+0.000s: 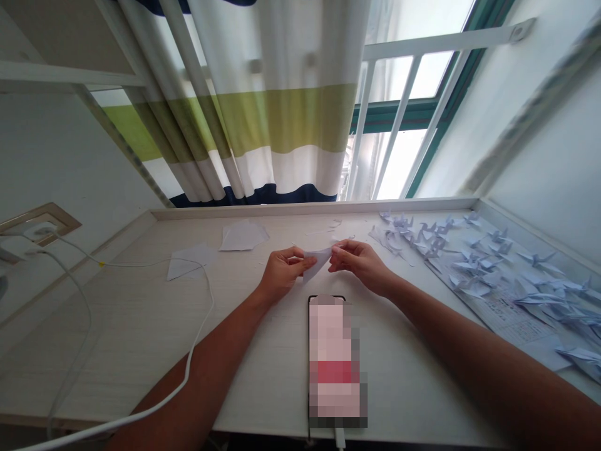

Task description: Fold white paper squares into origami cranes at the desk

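My left hand (282, 273) and my right hand (359, 263) meet over the middle of a pale wooden desk (141, 326). Both pinch a small folded piece of white paper (317, 262), the left at its left edge and the right at its upper right corner. The paper is folded to a point that hangs down toward a phone (335, 360) lying flat just in front of my hands. Fingers of both hands are closed on the paper.
Several folded paper cranes (493, 263) lie spread along the right side of the desk. Loose white sheets (241, 237) lie at the back left. A white charging cable (201, 326) runs from a wall socket (37, 228) across the left side. Striped curtain (263, 125) and barred window behind.
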A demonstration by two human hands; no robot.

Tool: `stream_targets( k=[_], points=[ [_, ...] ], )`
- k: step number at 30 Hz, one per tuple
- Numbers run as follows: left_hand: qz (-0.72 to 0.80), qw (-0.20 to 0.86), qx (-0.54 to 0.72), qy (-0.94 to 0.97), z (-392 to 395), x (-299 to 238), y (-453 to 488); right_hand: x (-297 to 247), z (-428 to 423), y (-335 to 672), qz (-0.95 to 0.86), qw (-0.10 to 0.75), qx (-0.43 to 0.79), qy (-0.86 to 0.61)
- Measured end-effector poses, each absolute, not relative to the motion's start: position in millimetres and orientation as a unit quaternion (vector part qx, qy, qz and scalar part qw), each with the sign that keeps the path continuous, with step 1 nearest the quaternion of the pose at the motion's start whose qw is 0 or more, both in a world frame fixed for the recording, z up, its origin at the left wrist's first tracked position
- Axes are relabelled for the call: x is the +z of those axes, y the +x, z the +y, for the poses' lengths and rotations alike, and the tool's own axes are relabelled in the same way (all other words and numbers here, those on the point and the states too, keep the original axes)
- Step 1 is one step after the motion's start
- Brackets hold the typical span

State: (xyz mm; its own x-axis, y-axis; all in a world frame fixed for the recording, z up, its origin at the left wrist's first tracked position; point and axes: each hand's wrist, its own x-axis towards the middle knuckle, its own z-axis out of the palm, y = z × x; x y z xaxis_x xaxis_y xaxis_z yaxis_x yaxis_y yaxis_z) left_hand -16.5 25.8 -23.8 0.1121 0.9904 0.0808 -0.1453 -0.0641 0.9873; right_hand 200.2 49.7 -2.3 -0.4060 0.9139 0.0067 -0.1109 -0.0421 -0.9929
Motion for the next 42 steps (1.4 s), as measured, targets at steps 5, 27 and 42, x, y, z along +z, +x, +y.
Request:
stream_targets(
  k=[5, 27, 42],
  points=[
    [0.419, 0.516, 0.541, 0.516, 20, -16, -13, 0, 50, 202, -0.542, 0.403, 0.648, -0.352],
    [0.446, 0.439, 0.665, 0.407, 23, -18, -6, -3, 41, 190, -0.586, 0.389, 0.593, -0.391],
    [0.462, 0.513, 0.573, 0.442, 39, -30, -26, -13, 61, 209, -0.582, 0.420, 0.580, -0.385]
  ],
)
